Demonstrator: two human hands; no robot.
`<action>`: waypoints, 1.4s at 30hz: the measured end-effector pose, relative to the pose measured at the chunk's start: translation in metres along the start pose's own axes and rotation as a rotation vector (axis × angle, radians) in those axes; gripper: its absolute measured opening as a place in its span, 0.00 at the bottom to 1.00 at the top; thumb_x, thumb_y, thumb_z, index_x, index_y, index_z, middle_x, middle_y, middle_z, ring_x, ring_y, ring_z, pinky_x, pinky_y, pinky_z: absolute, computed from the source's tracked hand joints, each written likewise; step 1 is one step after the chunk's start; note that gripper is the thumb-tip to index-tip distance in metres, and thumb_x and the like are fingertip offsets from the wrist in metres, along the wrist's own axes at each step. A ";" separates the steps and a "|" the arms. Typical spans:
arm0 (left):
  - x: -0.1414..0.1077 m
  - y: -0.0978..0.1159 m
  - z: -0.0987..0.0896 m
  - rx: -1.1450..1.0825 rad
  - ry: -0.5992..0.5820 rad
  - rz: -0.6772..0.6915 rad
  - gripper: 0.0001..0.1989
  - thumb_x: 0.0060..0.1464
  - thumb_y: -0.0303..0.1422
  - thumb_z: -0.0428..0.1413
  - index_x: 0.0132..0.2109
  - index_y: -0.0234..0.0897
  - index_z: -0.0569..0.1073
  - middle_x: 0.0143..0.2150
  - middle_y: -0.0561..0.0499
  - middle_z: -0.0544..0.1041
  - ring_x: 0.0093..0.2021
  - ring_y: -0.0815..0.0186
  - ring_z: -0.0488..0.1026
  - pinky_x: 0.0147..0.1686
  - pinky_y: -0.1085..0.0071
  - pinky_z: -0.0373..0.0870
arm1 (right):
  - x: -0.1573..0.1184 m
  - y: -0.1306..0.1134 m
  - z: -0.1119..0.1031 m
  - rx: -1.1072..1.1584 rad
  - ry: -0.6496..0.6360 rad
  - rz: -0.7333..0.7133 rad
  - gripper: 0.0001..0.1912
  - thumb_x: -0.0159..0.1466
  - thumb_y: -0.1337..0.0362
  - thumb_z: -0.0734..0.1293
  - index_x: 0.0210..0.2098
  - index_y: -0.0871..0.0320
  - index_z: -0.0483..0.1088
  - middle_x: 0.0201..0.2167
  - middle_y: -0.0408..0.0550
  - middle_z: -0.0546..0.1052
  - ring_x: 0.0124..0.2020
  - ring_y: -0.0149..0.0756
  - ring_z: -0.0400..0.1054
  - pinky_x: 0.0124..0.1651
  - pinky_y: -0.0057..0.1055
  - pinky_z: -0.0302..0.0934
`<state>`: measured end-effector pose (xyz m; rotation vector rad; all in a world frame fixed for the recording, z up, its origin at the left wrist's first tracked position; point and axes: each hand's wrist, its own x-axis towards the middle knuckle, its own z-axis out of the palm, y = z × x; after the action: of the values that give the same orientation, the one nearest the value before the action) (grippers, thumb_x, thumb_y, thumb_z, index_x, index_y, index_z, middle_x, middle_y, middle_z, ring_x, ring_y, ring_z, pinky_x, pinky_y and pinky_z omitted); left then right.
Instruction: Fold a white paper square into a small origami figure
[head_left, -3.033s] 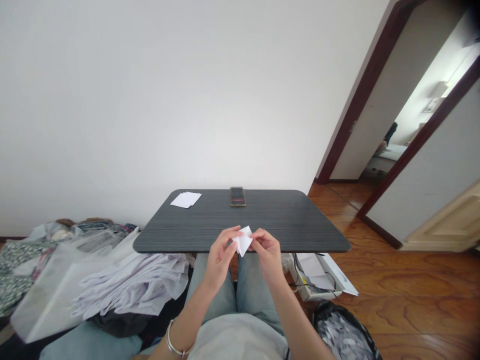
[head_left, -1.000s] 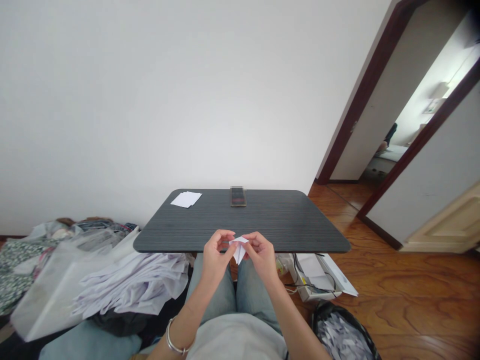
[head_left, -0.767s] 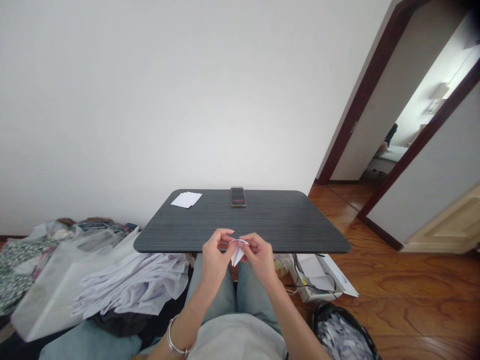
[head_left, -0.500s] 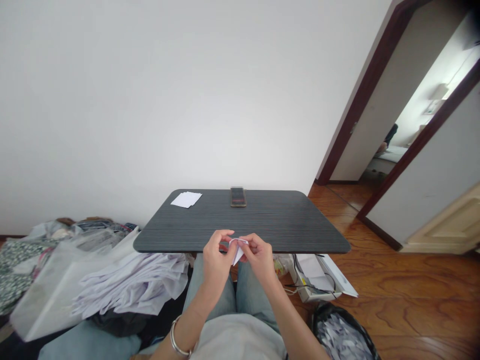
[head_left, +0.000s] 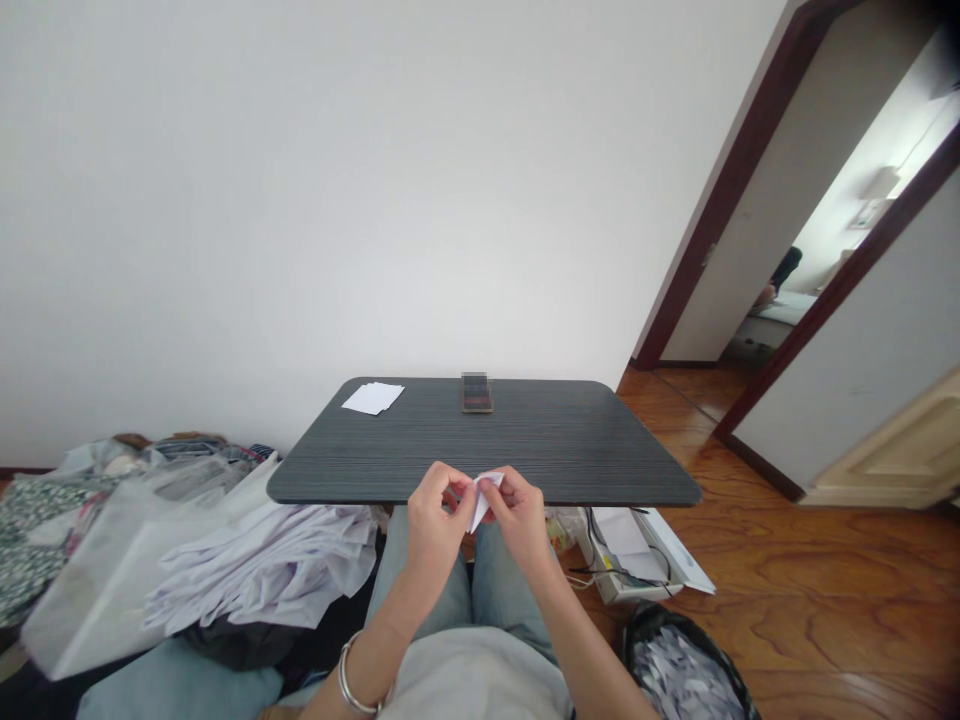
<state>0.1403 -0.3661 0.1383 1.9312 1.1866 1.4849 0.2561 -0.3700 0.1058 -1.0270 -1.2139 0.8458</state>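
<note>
A small folded white paper (head_left: 482,500) is held between my two hands, just over the near edge of the dark table (head_left: 555,440). My left hand (head_left: 439,508) pinches its left side between thumb and forefinger. On the other side, the thumb and fingers of my right hand (head_left: 520,508) grip the paper. Its lower part points down in a narrow tip. A few white sheets (head_left: 373,398) lie stacked at the table's far left corner. At the far middle edge sits a dark phone-like object (head_left: 476,393).
White cloth (head_left: 270,565) and plastic-wrapped bundles are piled left of the table. Below right are a white box with cables (head_left: 634,560) and a black bag of paper scraps (head_left: 686,670). A white wall (head_left: 450,200) rises behind; a doorway is at right.
The paper has turned slightly and its upper edge now reaches further right. The fingers of my left hand have shifted to its left edge.
</note>
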 end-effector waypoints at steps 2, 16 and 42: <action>0.000 -0.001 -0.002 -0.075 -0.050 -0.006 0.05 0.50 0.31 0.53 0.28 0.35 0.69 0.27 0.54 0.69 0.26 0.71 0.65 0.25 0.77 0.62 | 0.000 0.002 0.000 -0.023 0.004 -0.015 0.12 0.58 0.57 0.63 0.25 0.59 0.66 0.16 0.38 0.65 0.17 0.27 0.60 0.19 0.22 0.57; 0.004 -0.014 -0.015 -0.658 -0.264 -0.367 0.11 0.43 0.34 0.60 0.35 0.33 0.73 0.30 0.51 0.71 0.24 0.74 0.63 0.21 0.78 0.59 | -0.002 -0.005 0.005 0.174 -0.030 -0.009 0.10 0.55 0.57 0.66 0.29 0.58 0.70 0.22 0.43 0.72 0.23 0.31 0.64 0.25 0.25 0.57; 0.003 -0.027 -0.024 -0.228 -0.301 0.161 0.11 0.50 0.28 0.56 0.43 0.39 0.72 0.44 0.46 0.71 0.45 0.63 0.68 0.40 0.69 0.66 | -0.002 -0.009 0.001 0.206 -0.198 0.115 0.12 0.50 0.66 0.70 0.35 0.59 0.71 0.24 0.43 0.74 0.19 0.27 0.64 0.21 0.23 0.60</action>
<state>0.1088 -0.3530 0.1277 2.0378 0.7150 1.2823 0.2549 -0.3750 0.1131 -0.8670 -1.2119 1.1597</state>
